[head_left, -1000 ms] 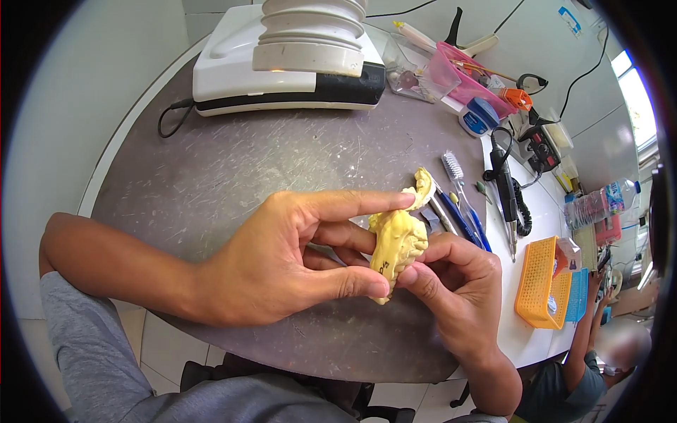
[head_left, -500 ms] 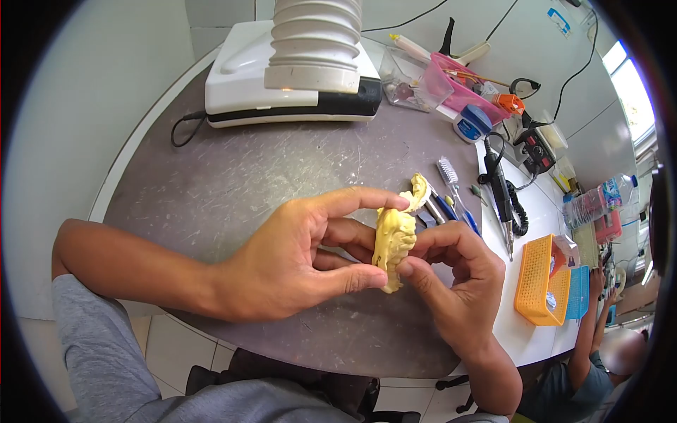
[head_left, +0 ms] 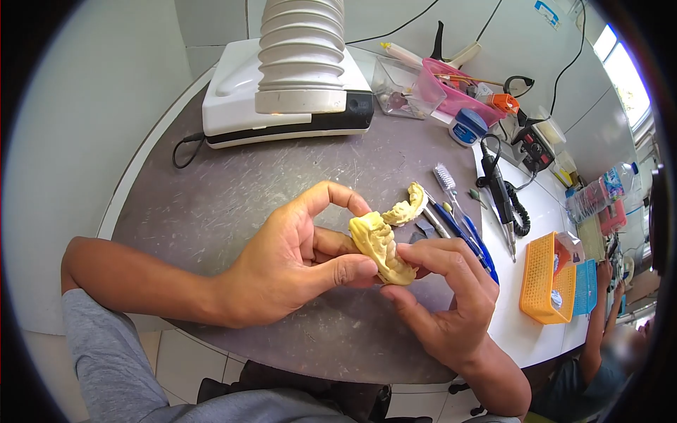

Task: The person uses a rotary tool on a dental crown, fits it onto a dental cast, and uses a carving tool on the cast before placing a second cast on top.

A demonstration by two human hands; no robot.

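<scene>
The yellow dental cast [head_left: 377, 247] is held above the near half of a grey tabletop [head_left: 296, 176], between the two hands. The far part of the tabletop is taken up by a white machine [head_left: 233, 92] with a black front, which is partly hidden by a ribbed hose [head_left: 300, 63]. The cast is gripped between the thumb and fingers of the left hand [head_left: 278, 264]; its toothed side is touched by the index fingertip of the half-curled right hand [head_left: 458, 303], but whether it is also pinched there cannot be told. At the back right, a pink basket [head_left: 483, 111] is filled with mixed items; nearer, an orange basket [head_left: 539, 271] is set beside a blue basket [head_left: 584, 282]. Beyond the right hand, a handpiece [head_left: 498, 190], a brush [head_left: 445, 178] and slim tools [head_left: 457, 230] are laid, the tools partly covered by that hand. Just beyond the held cast, a second cast [head_left: 405, 210] is laid in a curved arch. The tabletop is marked by pale scratches, the hose is ringed with folds, and the orange basket's wall is pierced with small holes. The held cast is matt, smooth along its back and lumpy along its teeth.
</scene>
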